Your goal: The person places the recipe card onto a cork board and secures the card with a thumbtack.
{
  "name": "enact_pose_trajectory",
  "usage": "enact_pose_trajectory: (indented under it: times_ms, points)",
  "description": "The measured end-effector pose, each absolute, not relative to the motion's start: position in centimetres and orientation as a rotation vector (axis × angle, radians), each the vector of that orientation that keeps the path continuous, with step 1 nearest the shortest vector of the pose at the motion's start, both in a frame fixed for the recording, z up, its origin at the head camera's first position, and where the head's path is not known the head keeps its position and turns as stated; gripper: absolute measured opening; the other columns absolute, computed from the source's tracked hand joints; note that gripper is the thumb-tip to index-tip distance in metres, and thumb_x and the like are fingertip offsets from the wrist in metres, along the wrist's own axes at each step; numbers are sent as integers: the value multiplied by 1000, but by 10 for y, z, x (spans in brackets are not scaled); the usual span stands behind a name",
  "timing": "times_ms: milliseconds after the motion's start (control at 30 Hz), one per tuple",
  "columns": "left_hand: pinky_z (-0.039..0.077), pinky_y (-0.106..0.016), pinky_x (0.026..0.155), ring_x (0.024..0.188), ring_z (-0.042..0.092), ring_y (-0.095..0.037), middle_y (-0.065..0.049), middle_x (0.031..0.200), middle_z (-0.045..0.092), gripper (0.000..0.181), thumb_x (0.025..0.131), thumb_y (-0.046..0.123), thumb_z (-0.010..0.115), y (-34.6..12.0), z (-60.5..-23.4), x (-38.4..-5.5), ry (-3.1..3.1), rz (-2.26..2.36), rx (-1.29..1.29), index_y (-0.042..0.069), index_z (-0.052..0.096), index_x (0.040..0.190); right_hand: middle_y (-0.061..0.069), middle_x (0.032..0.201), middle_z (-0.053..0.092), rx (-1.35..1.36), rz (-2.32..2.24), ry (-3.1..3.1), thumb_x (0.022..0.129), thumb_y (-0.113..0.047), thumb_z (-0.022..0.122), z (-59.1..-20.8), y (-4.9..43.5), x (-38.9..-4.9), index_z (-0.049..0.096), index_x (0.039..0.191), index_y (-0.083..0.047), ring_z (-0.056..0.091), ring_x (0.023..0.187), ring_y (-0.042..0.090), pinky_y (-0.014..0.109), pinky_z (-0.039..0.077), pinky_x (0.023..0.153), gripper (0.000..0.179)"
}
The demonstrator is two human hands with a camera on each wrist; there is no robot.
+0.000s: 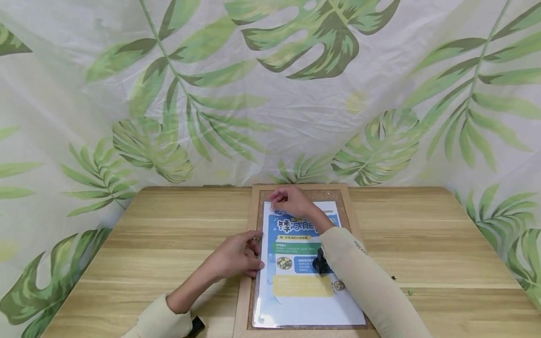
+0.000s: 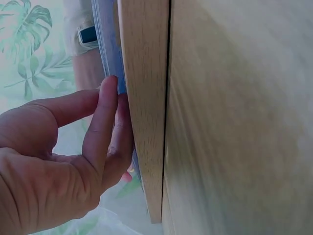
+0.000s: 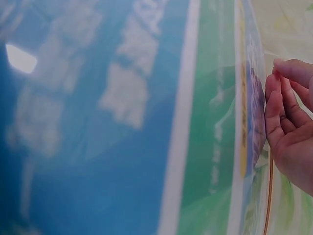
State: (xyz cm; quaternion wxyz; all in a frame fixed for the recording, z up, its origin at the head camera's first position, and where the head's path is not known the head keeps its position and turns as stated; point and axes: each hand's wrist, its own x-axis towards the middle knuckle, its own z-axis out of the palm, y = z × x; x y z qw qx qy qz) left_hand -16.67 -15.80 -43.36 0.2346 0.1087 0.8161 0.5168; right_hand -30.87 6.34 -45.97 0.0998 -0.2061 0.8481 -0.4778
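A printed poster in a glossy clear cover lies on a wood-framed cork board. My left hand rests at the poster's left edge, thumb and fingers loosely bent. In the left wrist view, the fingertips of my left hand touch that edge just inside the frame. At the poster's top left corner is my right hand, thumb and fingertips drawn together. The right wrist view shows the right hand beyond the poster sheet; anything between its fingertips is too small to make out.
The board lies on a wooden table, against a leaf-patterned cloth at the back. A small dark bit and a green bit lie right of the board. A black device sits on the right wrist.
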Motion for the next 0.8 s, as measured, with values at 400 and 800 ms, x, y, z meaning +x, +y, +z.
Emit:
enact_pose_trajectory:
  times_ms: [400,800]
  points:
    - [65,-34,62,70,73,-14,-13,100,64,83,85,-11,82,-152,-430,-166,2323,1309,325,-12,42,157,9,104,78,-614,-1385,2548,99,-12,75,-460,53,-312,78,120,-4,68,89,13,23,53,79,22]
    - [62,-30,57,65,69,-15,-12,96,63,80,85,-11,81,-146,-426,-166,2399,1202,340,-11,44,156,8,104,77,-572,-1352,2544,100,-13,73,-456,51,-317,78,119,-5,69,90,16,25,55,81,22]
